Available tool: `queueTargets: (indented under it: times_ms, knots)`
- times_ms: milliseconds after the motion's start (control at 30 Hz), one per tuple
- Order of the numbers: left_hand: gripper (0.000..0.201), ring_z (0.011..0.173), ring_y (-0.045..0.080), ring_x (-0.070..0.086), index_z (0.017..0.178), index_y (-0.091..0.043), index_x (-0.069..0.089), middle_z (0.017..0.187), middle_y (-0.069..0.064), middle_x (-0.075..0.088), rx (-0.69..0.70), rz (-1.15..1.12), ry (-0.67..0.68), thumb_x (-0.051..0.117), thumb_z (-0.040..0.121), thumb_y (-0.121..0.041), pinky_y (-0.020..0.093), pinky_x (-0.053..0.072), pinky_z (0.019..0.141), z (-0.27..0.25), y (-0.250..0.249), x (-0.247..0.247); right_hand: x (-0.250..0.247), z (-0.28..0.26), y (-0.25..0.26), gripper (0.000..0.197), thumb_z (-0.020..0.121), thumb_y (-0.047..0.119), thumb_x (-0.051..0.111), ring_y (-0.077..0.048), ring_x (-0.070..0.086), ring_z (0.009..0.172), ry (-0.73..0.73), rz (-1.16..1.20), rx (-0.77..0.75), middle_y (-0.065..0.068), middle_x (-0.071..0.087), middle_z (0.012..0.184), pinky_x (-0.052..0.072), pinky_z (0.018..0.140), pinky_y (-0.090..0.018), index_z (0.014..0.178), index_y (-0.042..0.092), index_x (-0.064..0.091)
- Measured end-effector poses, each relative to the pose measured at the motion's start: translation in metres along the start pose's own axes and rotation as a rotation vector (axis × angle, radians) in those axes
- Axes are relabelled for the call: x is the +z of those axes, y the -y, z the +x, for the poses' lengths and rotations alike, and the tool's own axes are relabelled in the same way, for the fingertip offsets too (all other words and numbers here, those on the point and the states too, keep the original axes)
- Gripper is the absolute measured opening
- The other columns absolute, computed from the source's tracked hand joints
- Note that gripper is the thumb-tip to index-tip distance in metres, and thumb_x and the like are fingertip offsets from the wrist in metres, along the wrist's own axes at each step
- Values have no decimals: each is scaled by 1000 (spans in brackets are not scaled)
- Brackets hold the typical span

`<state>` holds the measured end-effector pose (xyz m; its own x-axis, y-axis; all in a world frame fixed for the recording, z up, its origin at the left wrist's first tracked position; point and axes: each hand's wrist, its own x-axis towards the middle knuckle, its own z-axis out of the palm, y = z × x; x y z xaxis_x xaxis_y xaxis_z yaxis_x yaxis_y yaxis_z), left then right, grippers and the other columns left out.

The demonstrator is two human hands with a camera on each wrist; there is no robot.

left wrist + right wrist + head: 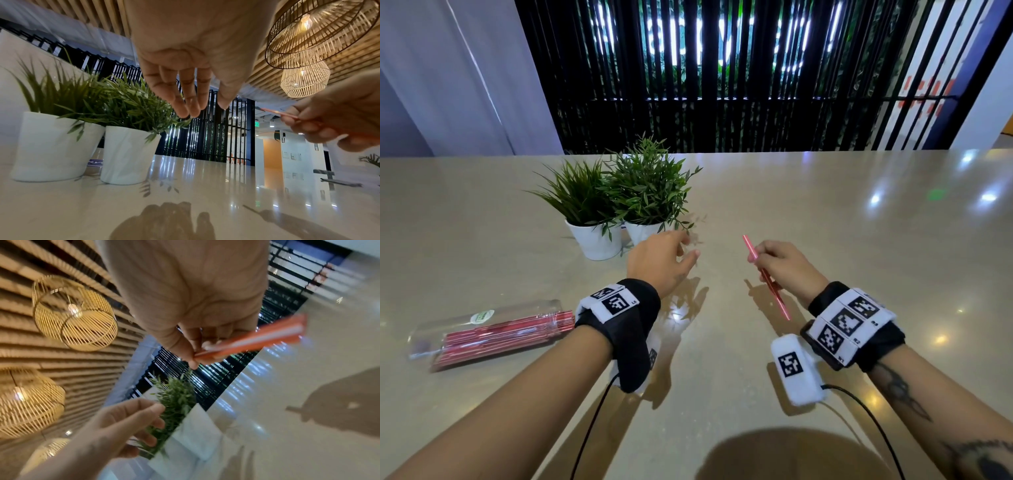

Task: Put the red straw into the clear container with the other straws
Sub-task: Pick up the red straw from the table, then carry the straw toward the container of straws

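My right hand (780,263) pinches the red straw (750,248) near its middle, above the table; the straw slants from upper left to lower right. The right wrist view shows the straw (252,340) blurred between thumb and fingers. A clear container (482,329) lies on its side at the left of the table, with several red straws inside. My left hand (664,257) hovers over the table centre with relaxed fingers (185,97), holding nothing. It is a short gap left of the straw's upper tip.
Two green plants in white pots (595,240) (642,231) stand just behind my left hand. The beige glossy table (859,222) stretches wide to the right. A black slatted screen (722,85) rises behind the table's far edge.
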<state>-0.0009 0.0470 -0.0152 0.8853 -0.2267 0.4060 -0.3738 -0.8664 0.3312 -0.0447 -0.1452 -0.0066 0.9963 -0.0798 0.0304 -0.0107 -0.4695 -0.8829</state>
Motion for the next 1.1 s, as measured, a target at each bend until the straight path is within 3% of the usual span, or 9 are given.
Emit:
queueTargets:
  times_ms: [167,267,367,533,633,767,900,1000,1100]
  knots:
    - [33,96,23,56,100,-17,61,99,2,64,1,38,-40,49,85,-45,34,45,71,-12,29,-26,23,4,29,18,88,3,43,-12,55,60,56,231,-44,-2,49,71,47,50,-23,81,13,55]
    - [31,93,23,55,97,-16,63,96,3,63,-14,48,-58,50,85,-42,34,43,71,-23,48,-46,42,5,43,11,89,4,46,-9,58,63,84,297,-104,-2,49,72,50,44,-16,93,8,55]
    - [24,87,25,58,100,-15,62,97,5,65,-81,66,-10,48,88,-29,36,45,73,-33,75,-72,58,6,53,11,87,3,51,-8,60,58,45,350,-163,-6,54,73,49,42,-14,82,12,55]
    - [38,115,30,48,126,-17,47,129,12,53,-351,297,293,44,88,-21,41,41,95,-58,142,-108,81,5,65,16,87,6,54,-2,62,44,80,398,-186,-5,59,65,46,39,-14,74,15,51]
    - [60,140,30,17,142,-21,20,153,10,20,-460,462,526,45,89,-36,51,24,110,-83,167,-108,98,3,72,3,88,9,53,-3,63,44,111,377,-195,-5,63,68,41,37,-14,86,9,51]
    - [85,144,28,-5,145,-22,0,157,7,-3,-482,397,675,54,83,-46,59,10,112,-101,175,-97,117,1,81,9,88,11,52,-2,63,44,144,357,-201,-2,63,68,38,37,-13,81,14,49]
    - [83,143,28,8,144,-22,3,156,9,10,-474,344,670,56,82,-35,63,12,112,-99,183,-89,131,-3,87,12,89,11,51,-2,62,45,193,337,-211,-3,65,71,38,37,-13,78,17,48]
    - [77,133,29,29,142,-25,15,145,8,33,-443,426,596,56,80,-45,55,29,105,-96,186,-89,136,-4,88,13,89,10,51,-2,63,44,202,331,-213,-5,65,71,38,36,-12,78,18,48]
    - [74,128,28,33,137,-24,27,136,9,38,-421,562,594,62,76,-44,49,33,101,-91,182,-91,139,-4,88,3,89,9,50,-1,62,43,220,337,-199,-4,63,68,37,36,-12,87,10,50]
